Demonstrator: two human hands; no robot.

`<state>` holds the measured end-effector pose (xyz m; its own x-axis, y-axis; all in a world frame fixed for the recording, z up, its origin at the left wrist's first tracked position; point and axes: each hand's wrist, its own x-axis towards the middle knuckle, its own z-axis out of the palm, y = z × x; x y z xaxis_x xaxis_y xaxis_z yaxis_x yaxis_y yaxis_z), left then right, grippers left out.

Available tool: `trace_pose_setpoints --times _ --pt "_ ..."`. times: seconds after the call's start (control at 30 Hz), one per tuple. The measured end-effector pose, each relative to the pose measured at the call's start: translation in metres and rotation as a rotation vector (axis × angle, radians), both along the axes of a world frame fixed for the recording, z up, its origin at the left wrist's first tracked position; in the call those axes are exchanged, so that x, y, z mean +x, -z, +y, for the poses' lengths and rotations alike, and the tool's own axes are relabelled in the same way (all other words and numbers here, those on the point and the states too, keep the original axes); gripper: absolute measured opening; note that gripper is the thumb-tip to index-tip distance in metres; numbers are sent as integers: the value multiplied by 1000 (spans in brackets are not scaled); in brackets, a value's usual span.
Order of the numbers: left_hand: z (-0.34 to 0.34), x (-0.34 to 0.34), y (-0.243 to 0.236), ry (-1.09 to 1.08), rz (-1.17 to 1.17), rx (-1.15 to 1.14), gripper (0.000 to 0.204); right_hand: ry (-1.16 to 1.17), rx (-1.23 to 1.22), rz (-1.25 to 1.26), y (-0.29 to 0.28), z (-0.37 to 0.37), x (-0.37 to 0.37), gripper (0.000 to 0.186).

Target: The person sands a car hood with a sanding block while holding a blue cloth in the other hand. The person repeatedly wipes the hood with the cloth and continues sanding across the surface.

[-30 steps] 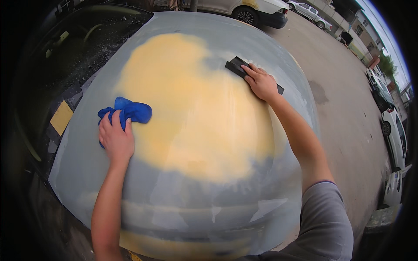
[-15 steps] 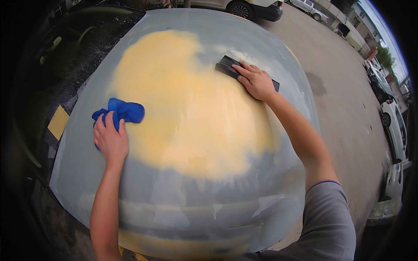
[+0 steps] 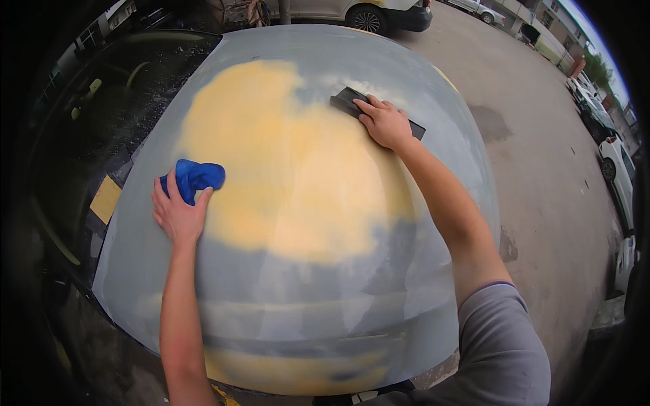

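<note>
Sanding block (image 3: 347, 101) under right fingers (image 3: 369, 111) (flat) — touching.

Flat dark sanding block (image 3: 347, 102) at the yellow patch's far right edge; crumpled blue cloth (image 3: 196, 177) at its left.

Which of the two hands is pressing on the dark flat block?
The right hand presses the dark sanding block; the left hand holds a blue cloth.
</note>
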<state>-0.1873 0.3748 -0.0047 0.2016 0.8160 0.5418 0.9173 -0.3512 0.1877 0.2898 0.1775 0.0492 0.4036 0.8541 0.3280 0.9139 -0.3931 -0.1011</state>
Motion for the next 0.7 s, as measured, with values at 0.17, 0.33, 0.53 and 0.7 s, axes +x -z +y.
trace_pose_setpoints --times 0.17,0.33,0.53,0.7 --pt "14 5 -28 -263 16 -328 93 -199 95 1 32 -58 -89 46" --pt "71 17 -18 -69 -81 -71 51 -411 131 -36 30 -139 -144 47" --pt "-21 277 -125 412 -252 -257 46 -52 111 -102 18 -37 -54 51" --pt "-29 318 -142 500 -209 -370 46 -372 149 -5 37 -102 -126 51"
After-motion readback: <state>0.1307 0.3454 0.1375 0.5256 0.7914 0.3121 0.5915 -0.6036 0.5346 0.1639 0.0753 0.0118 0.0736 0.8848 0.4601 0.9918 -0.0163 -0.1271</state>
